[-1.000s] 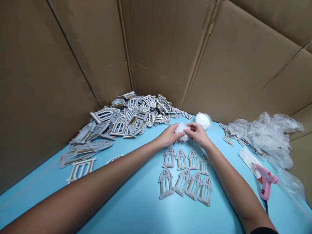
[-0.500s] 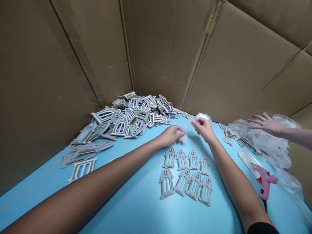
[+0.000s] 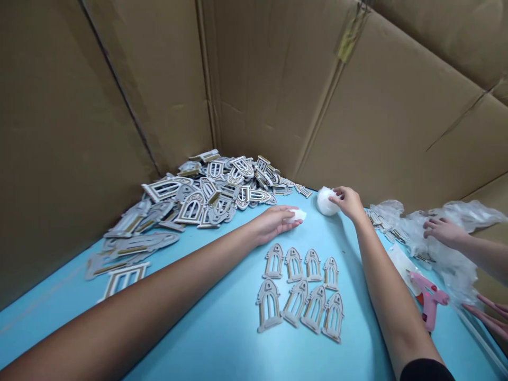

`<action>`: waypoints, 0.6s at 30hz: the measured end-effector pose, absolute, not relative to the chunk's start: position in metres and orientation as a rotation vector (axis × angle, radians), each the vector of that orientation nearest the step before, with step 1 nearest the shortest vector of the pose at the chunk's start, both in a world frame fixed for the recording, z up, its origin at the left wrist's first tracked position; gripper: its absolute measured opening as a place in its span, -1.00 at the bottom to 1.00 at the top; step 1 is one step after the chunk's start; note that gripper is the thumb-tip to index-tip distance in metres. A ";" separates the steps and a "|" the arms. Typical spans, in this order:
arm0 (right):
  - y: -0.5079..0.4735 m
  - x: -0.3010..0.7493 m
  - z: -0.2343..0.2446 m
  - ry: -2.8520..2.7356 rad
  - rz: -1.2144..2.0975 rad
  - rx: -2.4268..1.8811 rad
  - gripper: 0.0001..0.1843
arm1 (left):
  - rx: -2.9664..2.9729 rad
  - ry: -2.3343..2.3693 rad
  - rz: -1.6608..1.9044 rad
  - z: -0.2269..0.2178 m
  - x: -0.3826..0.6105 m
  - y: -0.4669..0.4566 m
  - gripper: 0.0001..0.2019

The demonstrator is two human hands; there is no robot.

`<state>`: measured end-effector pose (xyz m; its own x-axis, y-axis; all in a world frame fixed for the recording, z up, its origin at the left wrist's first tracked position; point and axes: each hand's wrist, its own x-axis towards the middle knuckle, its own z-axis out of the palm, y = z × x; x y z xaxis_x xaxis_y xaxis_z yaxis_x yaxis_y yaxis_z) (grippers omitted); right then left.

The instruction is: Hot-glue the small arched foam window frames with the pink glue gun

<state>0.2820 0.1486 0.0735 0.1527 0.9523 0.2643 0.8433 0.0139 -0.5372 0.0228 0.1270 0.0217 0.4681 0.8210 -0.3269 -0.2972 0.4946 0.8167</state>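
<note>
Between the fingers of my left hand (image 3: 273,222) is a white tuft of cotton-like fluff (image 3: 298,215). A round white ball of the same-looking fluff (image 3: 326,202) sits near the back of the table, and the fingertips of my right hand (image 3: 350,202) pinch its right side. Closer to me, several small grey-and-gold arched window cut-outs (image 3: 313,264) lie in two rows on the blue tabletop. The front row (image 3: 269,307) is slightly uneven, with pieces tilted.
A heap of similar window cut-outs (image 3: 192,206) rises at the back left against cardboard walls (image 3: 262,79). At right are a pink glue gun (image 3: 431,299), crumpled clear plastic bags (image 3: 454,254), more cut-outs (image 3: 383,222) and another person's hands (image 3: 446,231).
My right hand has moved right, from near my left hand to the white ball. My left hand has turned, showing the tuft more clearly. The other person's hand has lowered onto the plastic.
</note>
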 end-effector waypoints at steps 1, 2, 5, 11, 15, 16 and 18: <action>0.144 0.278 0.074 -1.703 0.214 -1.828 -0.86 | 0.750 0.792 0.768 0.022 0.023 0.126 -0.80; 0.139 0.272 0.075 -1.710 0.209 -1.802 -0.87 | 0.744 0.783 0.764 0.021 0.023 0.126 -0.77; 0.119 0.249 0.071 -1.805 0.335 -1.689 -0.87 | 0.759 0.747 0.764 0.019 0.025 0.123 -0.68; 0.091 0.214 0.051 -1.827 0.715 -1.527 -0.78 | 0.934 0.650 0.744 0.018 0.027 0.116 -0.65; 0.079 0.207 0.047 -1.750 0.804 -1.443 -0.79 | 1.100 0.596 0.676 0.018 0.028 0.111 -0.58; 0.076 0.205 0.047 -1.738 0.810 -1.425 -0.79 | 1.137 0.586 0.671 0.018 0.028 0.109 -0.57; 0.068 0.201 0.048 -1.714 0.801 -1.399 -0.80 | 1.203 0.579 0.680 0.018 0.028 0.107 -0.56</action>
<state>0.2010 0.0679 0.0477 -0.1024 0.9798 0.1717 0.4966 0.1999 -0.8446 0.0276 0.1070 0.0184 0.6701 0.7407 -0.0476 -0.1646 0.2108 0.9636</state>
